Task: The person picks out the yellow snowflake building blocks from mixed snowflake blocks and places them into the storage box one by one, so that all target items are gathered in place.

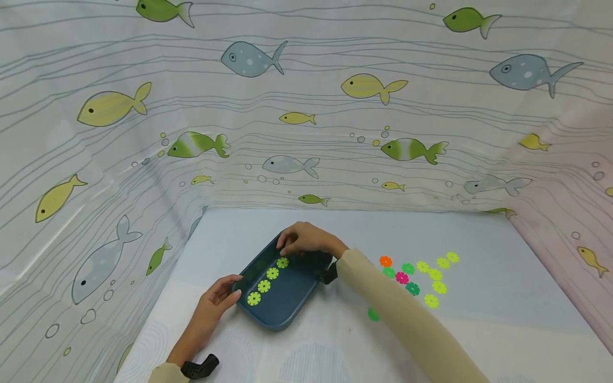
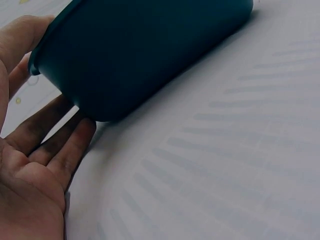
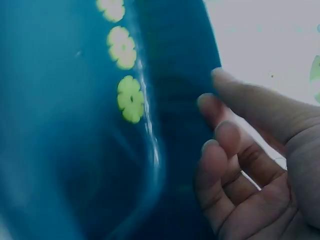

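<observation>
A dark blue tray with raised walls lies at a slant on the table. Along its left inner side runs a row of several yellow notched discs. My left hand holds the tray's near-left corner, thumb at the rim and fingers against the outer wall. Over the tray's far end is my right hand, its fingers loosely bent. In the right wrist view, those fingertips are close to the tray wall, just past the last yellow disc, and no disc shows between them.
To the right on the table lie several yellow discs, an orange disc, a pink disc and a few green ones. A green disc is partly covered by the right sleeve. Fish-printed curtains enclose the table.
</observation>
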`<state>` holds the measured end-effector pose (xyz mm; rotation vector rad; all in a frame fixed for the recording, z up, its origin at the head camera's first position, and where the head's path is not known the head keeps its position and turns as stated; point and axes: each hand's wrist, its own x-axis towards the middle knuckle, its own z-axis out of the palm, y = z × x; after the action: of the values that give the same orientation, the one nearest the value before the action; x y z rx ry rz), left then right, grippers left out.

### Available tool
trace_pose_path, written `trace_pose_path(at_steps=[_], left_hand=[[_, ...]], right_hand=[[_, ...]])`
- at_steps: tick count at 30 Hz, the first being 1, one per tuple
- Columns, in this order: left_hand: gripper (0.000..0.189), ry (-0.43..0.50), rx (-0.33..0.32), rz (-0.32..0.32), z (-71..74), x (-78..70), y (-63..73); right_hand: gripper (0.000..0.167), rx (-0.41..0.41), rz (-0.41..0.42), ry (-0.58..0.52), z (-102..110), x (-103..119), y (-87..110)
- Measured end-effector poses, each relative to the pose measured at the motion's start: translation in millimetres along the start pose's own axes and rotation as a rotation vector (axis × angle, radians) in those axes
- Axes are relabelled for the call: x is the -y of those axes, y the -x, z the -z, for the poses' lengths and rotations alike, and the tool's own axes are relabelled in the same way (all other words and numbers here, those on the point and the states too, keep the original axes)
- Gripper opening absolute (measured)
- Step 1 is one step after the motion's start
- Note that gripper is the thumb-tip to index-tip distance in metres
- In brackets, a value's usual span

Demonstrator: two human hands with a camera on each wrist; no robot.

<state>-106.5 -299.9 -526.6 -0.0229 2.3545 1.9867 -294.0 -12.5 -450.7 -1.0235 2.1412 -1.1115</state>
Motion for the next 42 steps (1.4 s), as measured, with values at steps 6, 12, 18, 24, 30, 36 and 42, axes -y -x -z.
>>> trace_pose_path(at_steps=[6,12,18,24,30,36,42], left_hand=[[0.049,-0.004,0.003,-0.002,-0.5,0.5,-0.4],[0.049,0.001,-0.004,-0.004,-1.9,0.6,-0.6],[0.050,0.002,-0.002,-0.003,-2.5,0.3,-1.8],[0.050,-0.006,0.002,0.009,-2.9,-0.5,-0.6],[0.050,-0.009,-0.004,0.018,-2.1,-2.5,1.7],[0.051,-0.004,0.000,0.019,-2.0,-2.7,1.6],[0.051,-0.005,0.003,0.018,-2.1,-0.6,1.0]], right_hand=[[0.024,-0.041,0.039,-0.017,9.9,0.2,24.5],[0.021,-0.115,0.070,-0.076,21.7,-5.3,51.9],[0.018,-0.202,0.061,-0.058,34.2,-11.5,80.5],[0.024,-0.261,0.014,-0.074,39.8,-26.2,108.7],[0.027,-0.313,-0.058,-0.084,43.5,-39.4,134.8],[0.032,-0.350,-0.111,-0.071,46.4,-52.5,161.9],[0.037,-0.371,-0.116,-0.061,47.3,-68.2,188.0]])
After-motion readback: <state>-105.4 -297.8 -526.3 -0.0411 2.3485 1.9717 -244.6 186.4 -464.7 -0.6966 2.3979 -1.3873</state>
